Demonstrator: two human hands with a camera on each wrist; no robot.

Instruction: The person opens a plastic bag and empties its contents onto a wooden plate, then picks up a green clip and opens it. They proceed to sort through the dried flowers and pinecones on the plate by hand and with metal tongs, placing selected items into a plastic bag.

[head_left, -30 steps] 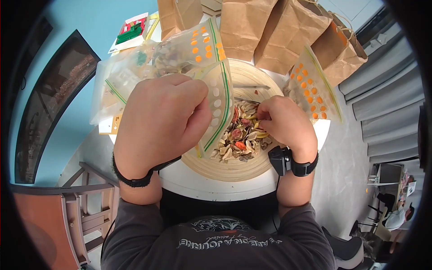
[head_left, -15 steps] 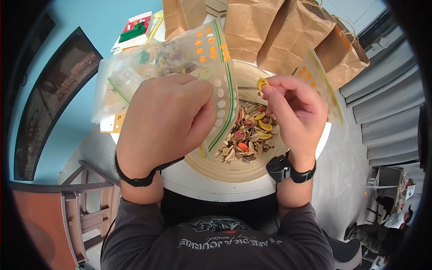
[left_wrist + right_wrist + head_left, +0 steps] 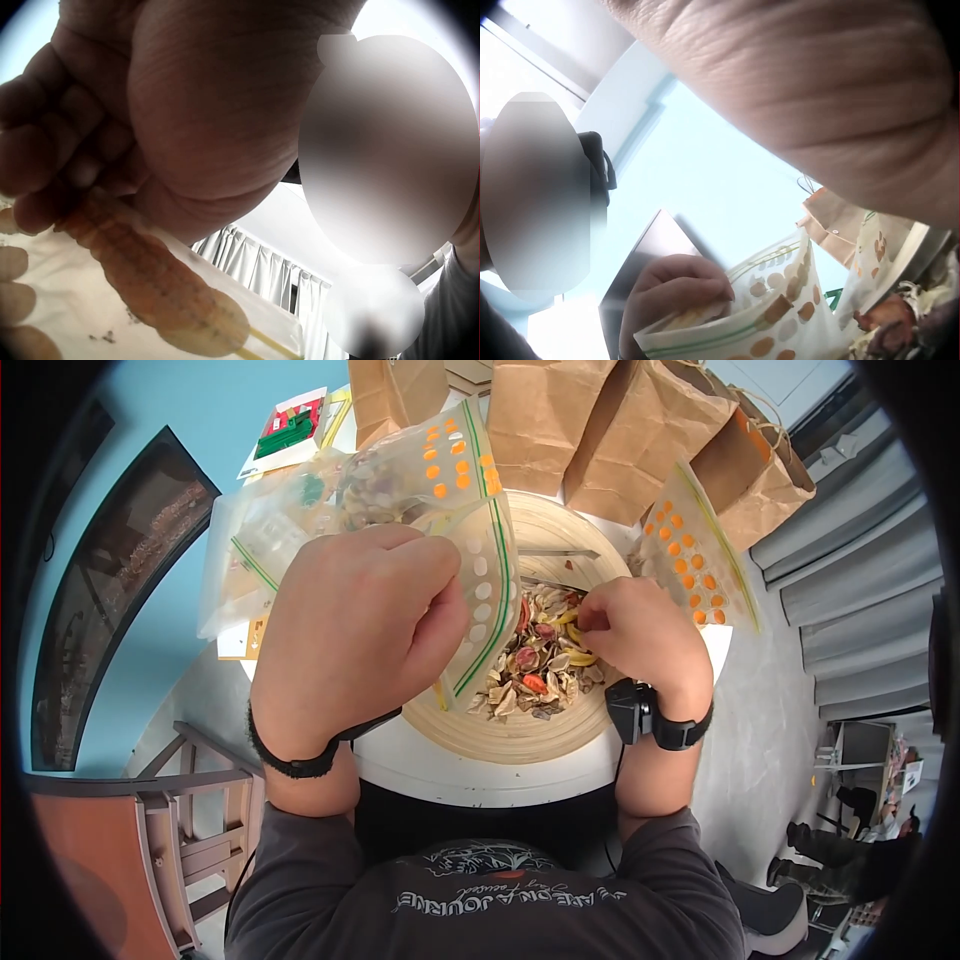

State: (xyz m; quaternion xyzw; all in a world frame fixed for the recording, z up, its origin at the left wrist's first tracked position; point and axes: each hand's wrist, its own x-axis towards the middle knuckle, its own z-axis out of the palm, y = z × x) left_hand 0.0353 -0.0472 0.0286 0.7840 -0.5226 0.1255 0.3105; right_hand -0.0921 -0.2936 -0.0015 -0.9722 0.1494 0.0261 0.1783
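My left hand (image 3: 360, 640) grips the edge of a clear zip bag (image 3: 490, 560) with white dots and a green seal; in the right wrist view its curled fingers hold the upright, gaping bag (image 3: 742, 307). On a round woven tray (image 3: 460, 740) lies a pile of dried petals and pods (image 3: 530, 680), with red and yellow pieces among them. My right hand (image 3: 645, 635) is bent down over the pile's right side, fingertips beside a yellow piece (image 3: 580, 658). Whether those fingers pinch anything is hidden.
Brown paper bags (image 3: 640, 440) stand behind the tray. Another dotted zip bag (image 3: 690, 555) is at the right, and filled plastic bags (image 3: 385, 485) lie at the left. A metal utensil (image 3: 560, 552) rests on the tray. A box with red and green items (image 3: 288, 432) is farther back.
Half a second ago my right hand was raised, pinching a yellow curved piece above the pile; it has come back down to the pile, palm turned downward. My left hand still grips the bag.
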